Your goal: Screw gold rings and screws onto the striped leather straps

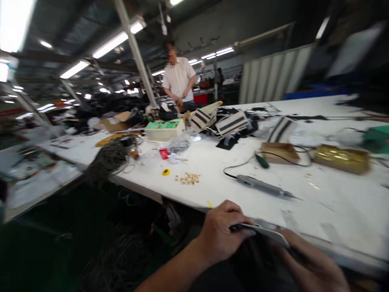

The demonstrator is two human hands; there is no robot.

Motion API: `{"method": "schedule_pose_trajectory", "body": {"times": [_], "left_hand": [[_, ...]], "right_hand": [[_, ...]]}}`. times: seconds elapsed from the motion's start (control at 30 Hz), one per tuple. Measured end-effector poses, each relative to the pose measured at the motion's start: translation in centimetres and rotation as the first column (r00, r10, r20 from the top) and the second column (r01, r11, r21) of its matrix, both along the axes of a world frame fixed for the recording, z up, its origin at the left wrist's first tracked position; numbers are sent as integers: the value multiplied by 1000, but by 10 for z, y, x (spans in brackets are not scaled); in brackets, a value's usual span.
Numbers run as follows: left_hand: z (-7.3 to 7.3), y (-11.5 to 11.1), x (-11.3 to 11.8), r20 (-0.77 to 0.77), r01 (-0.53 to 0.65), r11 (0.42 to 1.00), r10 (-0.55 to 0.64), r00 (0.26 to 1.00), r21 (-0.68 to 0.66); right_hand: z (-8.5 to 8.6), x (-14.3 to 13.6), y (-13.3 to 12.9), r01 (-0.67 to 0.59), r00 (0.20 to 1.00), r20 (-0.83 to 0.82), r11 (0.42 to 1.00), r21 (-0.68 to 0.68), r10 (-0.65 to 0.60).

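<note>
At the front edge of the white table, my left hand is closed round the left end of a dark item with a pale, flat strip along its top. My right hand grips the same item at the strip's right end; its fingers are blurred and partly hidden. A grey pen-shaped electric tool with a thin tip lies beyond my hands. Small gold-coloured metal pieces are heaped to the left of it.
An open cardboard box and a box of gold-coloured pieces stand at the right. Further back are a green-topped device and striped fabric pieces. A bundle of dark cords hangs at the left edge. A person stands across the table.
</note>
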State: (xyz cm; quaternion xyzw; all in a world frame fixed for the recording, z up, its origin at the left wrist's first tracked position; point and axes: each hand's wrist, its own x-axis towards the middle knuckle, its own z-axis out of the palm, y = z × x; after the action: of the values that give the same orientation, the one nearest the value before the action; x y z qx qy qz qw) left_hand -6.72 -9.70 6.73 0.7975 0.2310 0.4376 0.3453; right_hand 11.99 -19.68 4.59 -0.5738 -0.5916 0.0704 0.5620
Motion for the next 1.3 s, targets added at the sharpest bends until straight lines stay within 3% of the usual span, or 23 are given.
{"method": "schedule_pose_trajectory", "body": {"times": [0.1, 0.23, 0.37, 0.5, 0.73, 0.8, 0.87, 0.93, 0.97, 1.0, 1.03, 1.1, 1.17, 1.23, 1.3], "left_hand": [[4, -4, -5, 19, -51, 989, 49, 999, 135], [8, -8, -13, 7, -67, 945, 68, 998, 319], [15, -16, -17, 6, -125, 856, 141, 990, 502], [22, -19, -19, 28, -161, 766, 184, 983, 622], [32, -20, -20, 82, -160, 672, 146, 986, 723], [27, -23, -19, 116, -203, 692, 171, 978, 693], [17, -28, -17, 185, -299, 795, 236, 954, 528], [5, -35, -14, 278, -315, 937, 266, 923, 149], [1, -39, -12, 335, -238, 965, 260, 906, -107], [-3, -42, -12, 387, -99, 924, 250, 887, -369], [-6, -45, -11, 429, 73, 803, 237, 872, -591], [-9, -48, -13, 472, 359, 434, 188, 861, -826], [-10, -46, -16, 484, 473, 119, 95, 870, -873], [-8, -43, -18, 489, 487, -51, -26, 872, -872], [-5, -41, -15, 455, 444, -108, -132, 881, -890]], "right_hand": [[9, 5, -7, -141, 988, 64, 989, 51, 138], [24, 1, -11, -121, 986, 132, 984, 135, 103], [29, -2, -18, -141, 973, 209, 971, 193, 99], [24, 4, -18, -127, 965, 252, 968, 218, 70], [0, 23, -15, 55, 972, 219, 990, 129, -83], [-3, 28, -18, 63, 979, 183, 986, 153, -91], [-2, 34, -21, 80, 981, 162, 980, 182, -111], [-1, 41, -23, 110, 979, 146, 972, 205, -142], [0, 45, -23, 121, 978, 140, 968, 220, -154], [2, 49, -23, 124, 977, 142, 963, 238, -161], [4, 52, -23, 114, 975, 157, 961, 253, -157], [8, 59, -21, 57, 967, 225, 960, 276, -122], [14, 65, -18, -32, 946, 318, 960, 279, -61], [19, 68, -13, -112, 920, 391, 958, 265, 0], [22, 71, -7, -148, 898, 438, 960, 239, 30]]}}
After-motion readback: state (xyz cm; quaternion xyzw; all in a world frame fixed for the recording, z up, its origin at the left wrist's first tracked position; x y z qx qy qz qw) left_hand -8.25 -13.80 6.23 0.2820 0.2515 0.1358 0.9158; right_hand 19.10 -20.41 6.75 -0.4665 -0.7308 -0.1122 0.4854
